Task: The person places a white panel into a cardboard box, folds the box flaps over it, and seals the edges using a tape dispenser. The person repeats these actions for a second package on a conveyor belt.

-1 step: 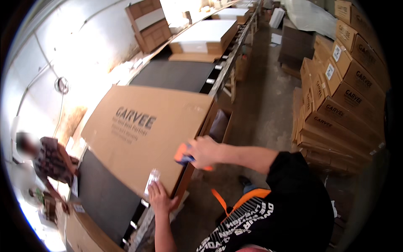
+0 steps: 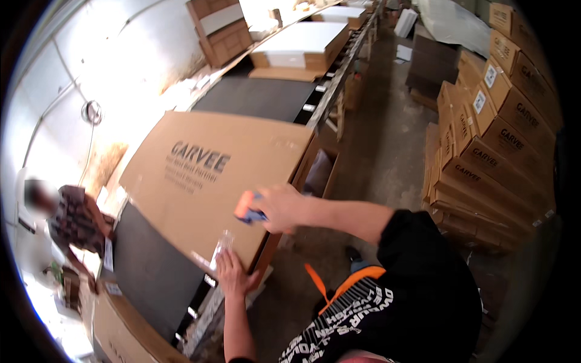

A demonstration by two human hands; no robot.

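A large flat cardboard box (image 2: 242,154) with dark print lies on the black conveyor belt (image 2: 142,266) in front of me. My left hand (image 2: 233,273) rests with its fingers stretched out on the box's near edge, over a strip of clear shiny tape (image 2: 223,245). Over the box's right part, my right hand (image 2: 279,207) is wrapped round an orange and blue tape dispenser (image 2: 249,207). Its lower part is partly hidden by my fingers, and I cannot tell whether it touches the cardboard.
Farther up the belt lie open boxes with white panels (image 2: 302,42). Stacked cartons (image 2: 484,142) line the right side of the aisle floor (image 2: 384,145). A co-worker (image 2: 77,224) stands across the belt at left, beside another carton (image 2: 124,323).
My right hand has moved left and slightly up with the tape dispenser, farther over the box top. My left hand stays on the tape at the near edge.
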